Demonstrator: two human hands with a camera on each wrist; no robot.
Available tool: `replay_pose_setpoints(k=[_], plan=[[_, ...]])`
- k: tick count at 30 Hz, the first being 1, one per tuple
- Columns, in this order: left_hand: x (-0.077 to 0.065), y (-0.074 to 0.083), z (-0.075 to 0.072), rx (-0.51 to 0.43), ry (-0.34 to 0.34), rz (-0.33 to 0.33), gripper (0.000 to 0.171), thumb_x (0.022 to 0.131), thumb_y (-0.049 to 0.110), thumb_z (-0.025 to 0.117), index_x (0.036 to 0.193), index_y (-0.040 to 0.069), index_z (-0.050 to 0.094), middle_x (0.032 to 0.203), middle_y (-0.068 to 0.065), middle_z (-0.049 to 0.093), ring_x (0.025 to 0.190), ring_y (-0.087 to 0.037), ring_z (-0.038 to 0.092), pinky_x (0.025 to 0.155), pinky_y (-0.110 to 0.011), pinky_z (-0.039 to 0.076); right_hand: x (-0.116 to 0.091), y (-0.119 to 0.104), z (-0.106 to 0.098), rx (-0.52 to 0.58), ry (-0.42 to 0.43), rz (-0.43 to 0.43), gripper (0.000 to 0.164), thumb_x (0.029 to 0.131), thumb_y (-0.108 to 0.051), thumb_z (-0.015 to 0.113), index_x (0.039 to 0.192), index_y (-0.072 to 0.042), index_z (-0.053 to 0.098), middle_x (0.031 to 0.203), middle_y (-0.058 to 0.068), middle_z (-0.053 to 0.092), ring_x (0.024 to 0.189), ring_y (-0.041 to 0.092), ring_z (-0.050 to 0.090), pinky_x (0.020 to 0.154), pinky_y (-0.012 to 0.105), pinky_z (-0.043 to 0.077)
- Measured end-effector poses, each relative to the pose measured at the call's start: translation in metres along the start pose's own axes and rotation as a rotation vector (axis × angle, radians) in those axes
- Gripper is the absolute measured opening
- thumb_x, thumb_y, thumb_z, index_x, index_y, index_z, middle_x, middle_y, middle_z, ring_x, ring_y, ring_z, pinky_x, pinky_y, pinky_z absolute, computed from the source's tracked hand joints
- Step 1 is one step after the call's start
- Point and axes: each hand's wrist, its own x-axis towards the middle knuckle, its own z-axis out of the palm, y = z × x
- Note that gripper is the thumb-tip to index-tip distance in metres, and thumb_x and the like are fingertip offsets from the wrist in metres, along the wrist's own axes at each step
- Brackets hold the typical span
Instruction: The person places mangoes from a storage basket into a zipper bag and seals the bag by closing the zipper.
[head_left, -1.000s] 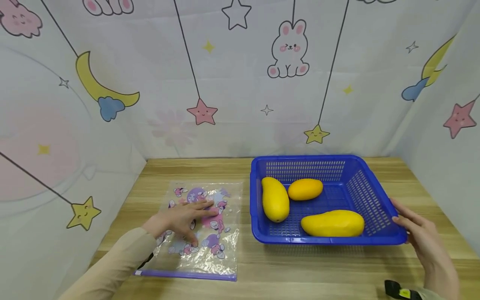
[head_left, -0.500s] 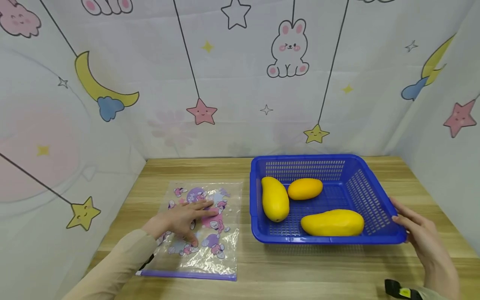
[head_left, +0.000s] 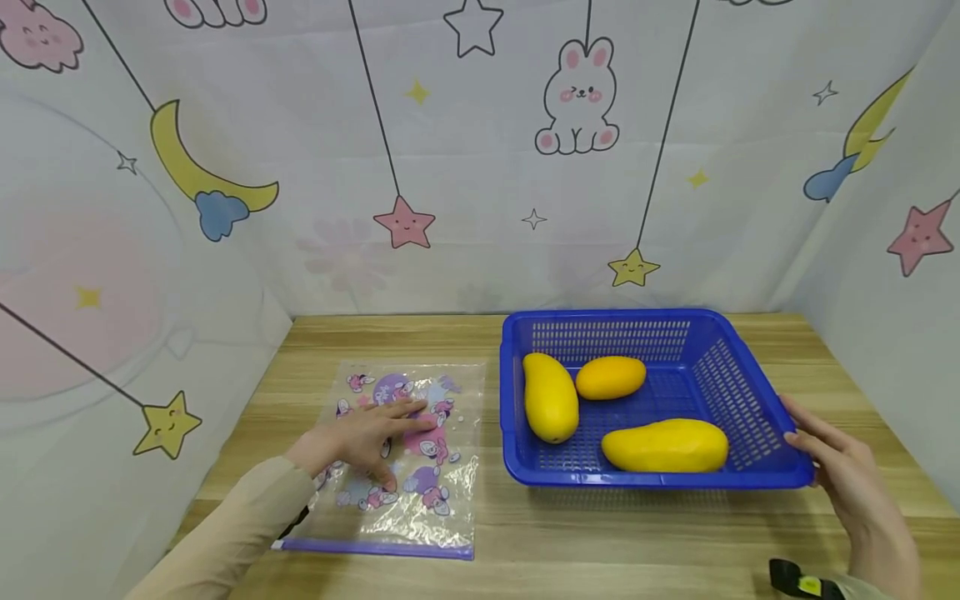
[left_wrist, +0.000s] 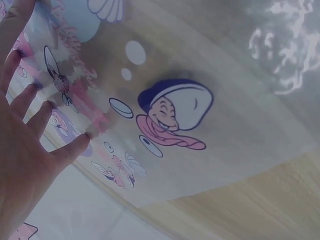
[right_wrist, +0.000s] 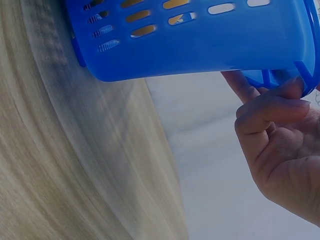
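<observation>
Two-handed steadying step imo: L hand point(head_left: 363, 442) fingers-spread on zip bag point(head_left: 431, 454), lower left; R hand point(head_left: 847, 471) grips basket point(head_left: 660, 480) rim, lower right. Next prob. needs R freed.

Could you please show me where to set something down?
The wood-grain table is bare in front of the blue basket, between the zip bag and right hand, and behind the bag. Crowded: the bag, under the left hand, and the basket's left and front, with three mangoes.

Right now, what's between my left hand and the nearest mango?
In the head view: plastic bag, a strip of table, then the blue basket's left wall.
</observation>
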Motion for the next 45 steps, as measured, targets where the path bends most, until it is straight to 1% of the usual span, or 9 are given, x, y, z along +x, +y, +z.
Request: replay_pose_setpoints(k=[7,13,16,20,24,30,37,45], plan=[[0.0011,0.0015,-0.0007,-0.006,-0.013,-0.024,0.103,0.063,0.054,0.079,0.151,0.031,0.03,0.163,-0.005,0.015,0.147,-0.039,0.019,0.109,-0.074,0.015,0.0001,-0.0002,-0.0004,-0.002,-0.001,0.002,0.046,0.097,-0.007,0.052,0.134,-0.034,0.053,0.107,-0.031,0.063,0.077,0.002,0.064,0.05,0.021,0.044],[0.0009,0.0009,-0.0016,-0.008,-0.01,-0.026,0.104,0.063,0.056,0.078,0.151,0.03,0.029,0.163,-0.005,0.014,0.148,-0.039,0.018,0.108,-0.075,0.015,0.001,-0.0008,0.0007,-0.007,-0.003,-0.001,0.046,0.097,-0.008,0.052,0.136,-0.033,0.051,0.107,-0.032,0.062,0.078,0.002,0.065,0.05,0.021,0.045],[0.0007,0.0003,-0.0021,-0.015,-0.009,-0.031,0.104,0.063,0.056,0.077,0.151,0.029,0.029,0.163,-0.005,0.014,0.148,-0.038,0.017,0.108,-0.075,0.015,0.0011,-0.0007,0.0008,-0.006,-0.008,-0.011,0.046,0.098,-0.008,0.052,0.137,-0.032,0.051,0.108,-0.032,0.062,0.078,0.002,0.064,0.049,0.021,0.044],[0.0001,0.0007,-0.0028,-0.016,-0.009,-0.056,0.104,0.063,0.057,0.077,0.151,0.03,0.029,0.163,-0.005,0.013,0.148,-0.039,0.017,0.108,-0.075,0.016,0.0009,-0.0001,0.0002,-0.008,-0.014,-0.02,0.046,0.098,-0.007,0.051,0.137,-0.032,0.051,0.109,-0.032,0.061,0.077,0.002,0.063,0.048,0.021,0.042],[-0.0009,0.0015,-0.0018,0.001,0.0,-0.087,0.104,0.062,0.06,0.076,0.151,0.032,0.029,0.163,-0.004,0.014,0.147,-0.04,0.019,0.106,-0.077,0.015,0.0008,0.0001,-0.0003,-0.008,-0.015,-0.022,0.046,0.098,-0.007,0.051,0.136,-0.032,0.051,0.109,-0.032,0.061,0.077,0.002,0.063,0.048,0.021,0.042],[-0.0025,0.0008,0.0022,0.021,0.025,-0.091,0.105,0.061,0.063,0.075,0.15,0.031,0.031,0.162,-0.005,0.016,0.146,-0.04,0.023,0.104,-0.078,0.018,0.0001,0.0004,-0.0006,-0.012,-0.011,-0.013,0.046,0.098,-0.007,0.051,0.136,-0.033,0.052,0.108,-0.032,0.062,0.076,0.002,0.063,0.049,0.021,0.043],[-0.0043,0.0004,0.0043,0.024,0.043,-0.106,0.104,0.063,0.063,0.075,0.15,0.03,0.031,0.162,-0.005,0.018,0.145,-0.04,0.025,0.104,-0.077,0.02,-0.0007,0.0006,-0.0006,-0.02,-0.012,-0.016,0.046,0.098,-0.008,0.051,0.136,-0.033,0.051,0.108,-0.032,0.062,0.074,0.003,0.063,0.048,0.022,0.041],[-0.0052,0.0015,0.0044,0.083,0.071,-0.104,0.103,0.063,0.067,0.073,0.15,0.029,0.033,0.161,-0.007,0.022,0.143,-0.038,0.032,0.104,-0.074,0.026,-0.001,0.0006,-0.0006,-0.018,-0.013,-0.012,0.046,0.098,-0.008,0.051,0.136,-0.033,0.051,0.109,-0.032,0.061,0.075,0.002,0.063,0.048,0.022,0.041]])
